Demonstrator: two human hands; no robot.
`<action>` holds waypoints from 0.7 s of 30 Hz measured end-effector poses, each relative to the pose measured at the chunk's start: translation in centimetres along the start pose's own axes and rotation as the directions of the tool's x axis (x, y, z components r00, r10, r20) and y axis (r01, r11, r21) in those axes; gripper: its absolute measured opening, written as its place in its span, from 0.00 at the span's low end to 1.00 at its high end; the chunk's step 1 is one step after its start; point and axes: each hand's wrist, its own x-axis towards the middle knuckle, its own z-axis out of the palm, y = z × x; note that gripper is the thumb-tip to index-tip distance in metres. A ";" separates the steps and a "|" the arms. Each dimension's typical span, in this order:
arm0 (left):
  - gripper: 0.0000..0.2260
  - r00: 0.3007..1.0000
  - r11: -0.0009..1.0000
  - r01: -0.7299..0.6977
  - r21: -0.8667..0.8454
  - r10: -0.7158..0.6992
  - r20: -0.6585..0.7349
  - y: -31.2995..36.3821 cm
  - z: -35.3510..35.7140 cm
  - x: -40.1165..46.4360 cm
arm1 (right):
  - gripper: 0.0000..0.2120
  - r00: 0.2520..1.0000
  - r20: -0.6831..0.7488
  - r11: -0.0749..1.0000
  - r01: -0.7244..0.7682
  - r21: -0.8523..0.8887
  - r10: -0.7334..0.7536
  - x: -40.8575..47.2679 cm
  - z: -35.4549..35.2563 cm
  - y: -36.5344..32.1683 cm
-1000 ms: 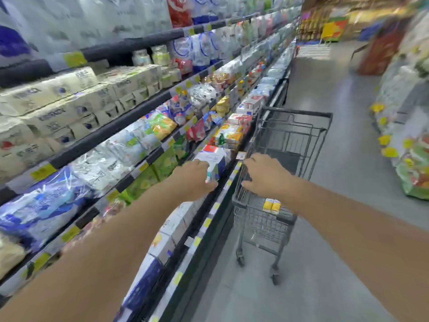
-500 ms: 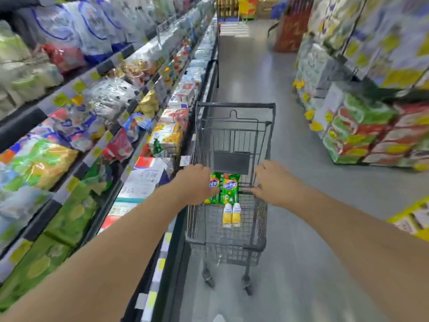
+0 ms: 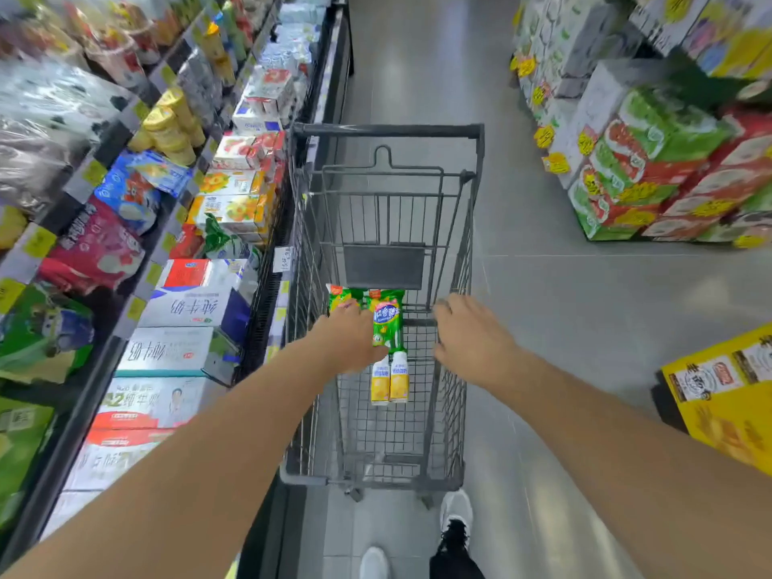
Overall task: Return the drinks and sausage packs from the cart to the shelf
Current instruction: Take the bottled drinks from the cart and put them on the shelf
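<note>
A grey wire cart [image 3: 388,130] stands in the aisle just in front of me. Two green sausage packs lie side by side in its basket; the right one [image 3: 386,317] shows fully and the left one [image 3: 342,296] is mostly covered. Two yellow drink bottles [image 3: 399,376] lie next to each other below the packs. My left hand [image 3: 349,342] is down in the basket on the left sausage pack, its fingertips hidden and its thumb by the right pack. My right hand [image 3: 472,340] hovers over the basket's right side with loosely bent fingers, holding nothing.
The shelf [image 3: 190,311] on the left runs along the cart, stocked with milk cartons, juice boxes and bagged goods. Stacked red and green cases [image 3: 651,169] line the right of the aisle. A yellow box [image 3: 727,394] sits near my right forearm. My shoes [image 3: 457,511] are behind the cart.
My view has swung from the shelf down to the cart. My left hand has left the shelf carton and reached into the basket onto the sausage pack. My right hand stays over the cart.
</note>
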 end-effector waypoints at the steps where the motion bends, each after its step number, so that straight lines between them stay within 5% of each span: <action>1: 0.26 1.000 1.000 0.019 -0.022 -0.018 0.022 0.1 0.6 1.1 | 0.21 1.000 0.021 1.000 0.013 0.012 -0.013 1.1 0.8 0.4; 8: 0.23 0.965 0.958 0.212 -0.194 -0.174 0.194 -1.2 8.7 8.8 | 0.14 0.968 0.247 0.986 0.009 0.167 -0.051 8.7 10.2 2.1; 15: 0.34 0.902 0.889 0.355 -0.290 -0.244 0.357 -3.0 19.4 16.9 | 0.14 0.898 0.436 0.958 -0.177 0.226 0.063 15.2 22.6 1.8; 21: 0.28 0.898 0.895 0.318 -0.314 -0.178 0.402 -2.9 27.2 22.4 | 0.20 0.834 0.492 0.898 -0.389 0.205 0.249 19.7 30.7 0.5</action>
